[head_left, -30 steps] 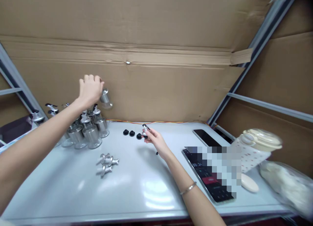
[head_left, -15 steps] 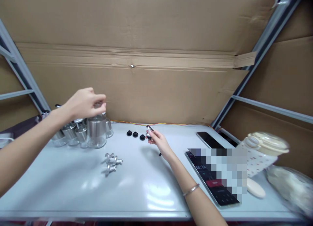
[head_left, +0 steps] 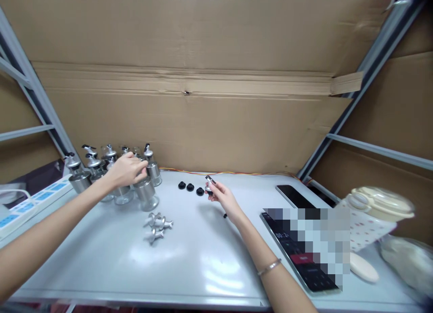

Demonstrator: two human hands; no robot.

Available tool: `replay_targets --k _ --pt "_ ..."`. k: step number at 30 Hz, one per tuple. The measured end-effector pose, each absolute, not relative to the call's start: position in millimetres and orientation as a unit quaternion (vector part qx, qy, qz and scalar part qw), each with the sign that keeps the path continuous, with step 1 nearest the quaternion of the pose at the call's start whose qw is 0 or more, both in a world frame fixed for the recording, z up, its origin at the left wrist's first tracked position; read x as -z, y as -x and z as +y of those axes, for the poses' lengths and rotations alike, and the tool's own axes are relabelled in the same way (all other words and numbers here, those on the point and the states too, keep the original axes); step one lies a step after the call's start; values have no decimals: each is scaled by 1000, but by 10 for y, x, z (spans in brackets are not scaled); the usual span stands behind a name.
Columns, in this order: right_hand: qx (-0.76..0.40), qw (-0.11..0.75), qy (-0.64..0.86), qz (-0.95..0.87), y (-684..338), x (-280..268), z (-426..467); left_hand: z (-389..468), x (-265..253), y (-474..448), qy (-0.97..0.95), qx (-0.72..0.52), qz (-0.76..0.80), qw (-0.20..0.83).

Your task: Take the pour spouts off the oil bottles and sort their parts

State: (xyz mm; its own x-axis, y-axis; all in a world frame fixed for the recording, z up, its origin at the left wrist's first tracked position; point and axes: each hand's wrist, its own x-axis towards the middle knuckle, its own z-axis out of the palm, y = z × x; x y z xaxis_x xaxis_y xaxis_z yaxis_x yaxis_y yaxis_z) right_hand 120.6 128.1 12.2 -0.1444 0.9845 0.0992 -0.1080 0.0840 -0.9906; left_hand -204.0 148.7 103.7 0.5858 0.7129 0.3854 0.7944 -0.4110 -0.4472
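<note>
My left hand is closed round the neck of a glass oil bottle with a metal band. That bottle is at the front right of a group of similar bottles, several topped by pour spouts with black flaps. Between the fingers of my right hand is a silver pour spout with a black flap, held upright. Black stoppers lie in a row just left of it. In front of the bottles, several silver spout pieces lie in a cluster.
On the right are a phone with a lit screen, a dark phone, a lidded cream container, a pale oval object and a plastic bag. A power strip runs along the left. Cardboard closes off the back.
My left hand has moved down with the bottle, which now looks smaller and farther away beside the others. My right hand still holds the spout in nearly the same place. The view has shifted slightly.
</note>
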Motion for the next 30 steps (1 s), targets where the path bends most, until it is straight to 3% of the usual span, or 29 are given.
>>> replay_targets --k 8,17,23,30 --pt "-524 508 411 -546 -1230 -130 1282 1630 -994 1966 828 56 -463 311" --pt "-518 500 413 -558 -1222 -117 1281 1590 -1347 2012 824 100 -521 202" --pt "-515 498 414 -562 -1225 -123 1275 1778 -1414 2283 823 4 -562 78" --pt "-514 496 410 -567 -1216 -125 1273 1881 -1276 2263 832 59 -539 118"
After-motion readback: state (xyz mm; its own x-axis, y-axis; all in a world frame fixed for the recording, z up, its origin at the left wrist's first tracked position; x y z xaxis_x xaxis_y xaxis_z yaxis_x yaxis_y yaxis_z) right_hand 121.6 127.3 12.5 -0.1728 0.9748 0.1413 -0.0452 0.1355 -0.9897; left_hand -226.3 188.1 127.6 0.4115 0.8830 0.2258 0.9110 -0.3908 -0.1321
